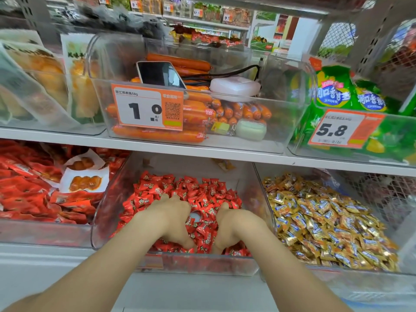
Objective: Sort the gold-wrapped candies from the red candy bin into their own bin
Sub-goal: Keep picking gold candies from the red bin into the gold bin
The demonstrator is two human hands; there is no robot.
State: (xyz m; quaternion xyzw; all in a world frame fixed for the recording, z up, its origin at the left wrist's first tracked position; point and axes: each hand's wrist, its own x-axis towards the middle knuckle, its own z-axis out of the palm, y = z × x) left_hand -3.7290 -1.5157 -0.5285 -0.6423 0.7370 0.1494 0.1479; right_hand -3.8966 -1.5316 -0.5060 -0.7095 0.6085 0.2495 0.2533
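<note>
Head view, left hand, right hand, both sunk into red candies

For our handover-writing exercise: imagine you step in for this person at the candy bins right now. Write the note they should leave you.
Left hand: in the red candy bin, fingers buried among the red candies; grip hidden.
Right hand: beside it in the same bin, fingertips also buried.
A bare patch of bin floor shows between the hands.
Gold candies fill the gold bin to the right.
Done: no gold wrapper shows on the red surface.
Left: search the lower layers and move any gold ones to the gold bin.
</note>
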